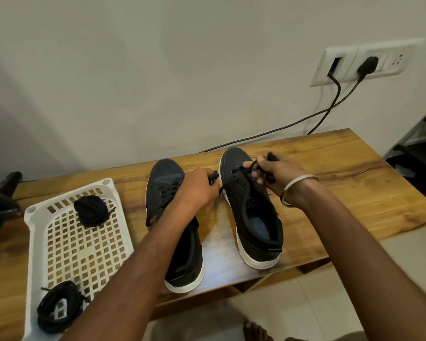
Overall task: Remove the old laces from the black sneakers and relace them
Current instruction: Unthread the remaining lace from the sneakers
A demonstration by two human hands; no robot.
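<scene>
Floor tiles and a bare foot [255, 329] sit nearest, below the front edge of the wooden table [354, 173]. On the table's left, a white perforated tray [84, 242] holds two bundles of black lace: one coil [59, 306] at the near end, a second coil [92, 210] at the far end. Which bundles are old and which new cannot be told from here.

Both black sneakers stand side by side, toes toward the wall, heels toward the person. Left sneaker [180, 242] is partly covered by the forearm; laces show across its upper eyelets. Right sneaker [251, 217] has its tongue area open, and a lace [241, 171] crosses only the eyelets nearest the toe.

Left hand [199, 185] is curled, pinching one end of that lace just beside the right sneaker's inner edge. Right hand [273, 171], a metal bangle [298, 188] on its wrist, has fingers closed round the other end, bunched above the toe.

Judged step: lace work on the right sneaker at its lowest eyelets; whether threading in or pulling out is not settled by this view. Next move likely calls for even tension on both ends, then feeding a tip through the next eyelet pair.

Farthest: wall, socket plate [364, 62], two black cables [325, 114] trailing to the table.
</scene>
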